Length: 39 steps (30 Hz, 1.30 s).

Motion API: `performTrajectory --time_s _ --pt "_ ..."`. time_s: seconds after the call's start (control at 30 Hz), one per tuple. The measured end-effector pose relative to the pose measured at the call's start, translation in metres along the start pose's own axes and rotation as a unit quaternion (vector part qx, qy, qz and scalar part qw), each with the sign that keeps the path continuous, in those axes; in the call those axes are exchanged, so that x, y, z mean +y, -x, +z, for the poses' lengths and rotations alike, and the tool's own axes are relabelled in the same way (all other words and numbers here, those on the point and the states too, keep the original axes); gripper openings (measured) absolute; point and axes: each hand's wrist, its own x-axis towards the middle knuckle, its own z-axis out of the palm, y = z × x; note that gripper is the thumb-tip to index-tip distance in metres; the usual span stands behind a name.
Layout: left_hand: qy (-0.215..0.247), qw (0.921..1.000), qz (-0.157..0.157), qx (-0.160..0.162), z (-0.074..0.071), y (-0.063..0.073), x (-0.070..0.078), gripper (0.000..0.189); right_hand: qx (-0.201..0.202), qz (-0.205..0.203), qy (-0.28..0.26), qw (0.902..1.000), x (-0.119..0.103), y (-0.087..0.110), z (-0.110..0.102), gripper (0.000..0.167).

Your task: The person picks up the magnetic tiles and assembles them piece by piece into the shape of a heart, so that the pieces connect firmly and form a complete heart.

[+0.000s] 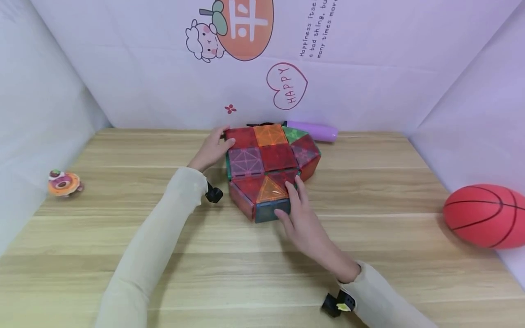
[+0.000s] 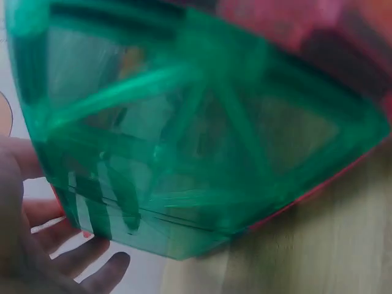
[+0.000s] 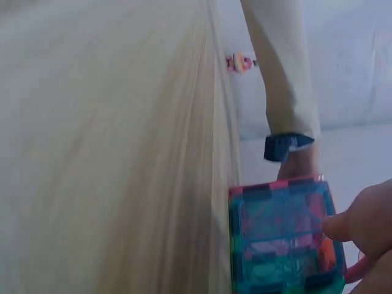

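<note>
A low block built of translucent magnetic tiles (image 1: pixel 245 162) stands toward the back of the table, its top a mix of red, purple, orange and green. My left hand (image 1: pixel 212 149) holds its back left corner, thumb over the top edge. Green side tiles (image 2: pixel 202 147) fill the left wrist view, with the fingers of that hand spread past their edge. At the front right corner, my right hand (image 1: pixel 307 228) grips the block, fingers over the top and thumb by the blue front tile (image 1: pixel 266 212). The right wrist view shows that thumb against the blue tile (image 3: pixel 282 226).
Behind the block lies a purple cylinder (image 1: pixel 313 131) by the back wall, with a black item (image 1: pixel 264 124) partly hidden beside it. A red ball (image 1: pixel 486 216) sits at the right edge. To the far left is a small donut-shaped toy (image 1: pixel 63 183).
</note>
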Motion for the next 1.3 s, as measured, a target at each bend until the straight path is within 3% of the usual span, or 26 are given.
performTrajectory --time_s 0.13,0.27,0.43,0.5,0.63,0.7,0.87,0.93,1.03,1.17,1.3 --pt "-0.008 0.9997 -0.011 0.022 -0.004 0.014 0.001 0.058 -0.026 -0.006 -0.019 0.9995 0.014 -0.008 -0.007 0.06" --pt "-0.018 0.9978 -0.036 0.053 -0.007 0.037 0.002 0.06 -0.055 -0.015 -0.062 0.9964 0.028 -0.013 -0.017 0.062" --pt "-0.077 0.9906 -0.071 0.088 -0.008 0.067 0.005 0.07 -0.018 0.005 -0.082 0.9964 0.026 -0.011 -0.019 0.061" --pt "-0.1 0.9872 -0.084 0.091 -0.008 0.079 0.008 0.072 -0.009 0.024 -0.072 0.9971 0.02 -0.008 -0.019 0.064" --pt "-0.125 0.9832 -0.098 0.09 -0.007 0.098 0.015 0.071 -0.035 0.061 -0.067 0.9952 0.01 -0.004 -0.02 0.083" --pt "-0.124 0.9826 -0.105 0.089 -0.007 0.106 0.019 0.068 -0.043 0.061 -0.083 0.9938 0.01 -0.006 -0.019 0.092" --pt "-0.118 0.9806 -0.129 0.088 -0.001 0.125 0.03 0.058 -0.055 0.024 -0.168 0.9841 0.032 -0.021 -0.018 0.099" --pt "-0.136 0.9777 -0.133 0.089 0.003 0.134 0.037 0.054 -0.063 0.023 -0.201 0.9773 0.045 -0.027 -0.023 0.097" --pt "-0.176 0.9738 -0.115 0.086 0.01 0.147 0.047 0.048 -0.057 0.034 -0.204 0.9767 0.06 -0.033 -0.03 0.089" --pt "-0.201 0.9725 -0.078 0.087 0.015 0.156 0.056 0.036 -0.013 0.058 -0.165 0.9846 0.058 -0.035 -0.032 0.067" --pt "-0.142 0.9823 -0.074 0.098 0.011 0.139 0.05 0.027 0.004 0.093 -0.191 0.9772 0.041 -0.028 -0.03 0.062"
